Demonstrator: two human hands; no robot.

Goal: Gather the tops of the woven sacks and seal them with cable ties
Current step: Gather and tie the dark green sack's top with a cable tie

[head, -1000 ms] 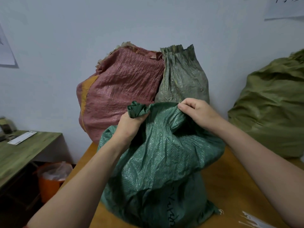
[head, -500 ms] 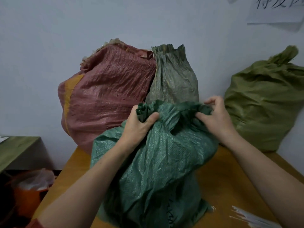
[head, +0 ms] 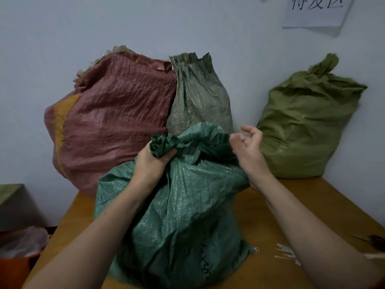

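The dark green sack (head: pixel 183 205) stands on the wooden table (head: pixel 333 195). The left hand (head: pixel 150 163) grips its bunched top. The right hand (head: pixel 248 147) — blurred — is loosely curled beside the rim, holding nothing. The sack's black writing is unreadable; the wall sheet (head: pixel 314 11) reads 待发区.

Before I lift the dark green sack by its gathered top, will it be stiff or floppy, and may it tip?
Probably floppy: the dark green sack bunches where the left hand grips its top. Its full, sagging sides suggest some weight. Its wide base on the table makes tipping unlikely.
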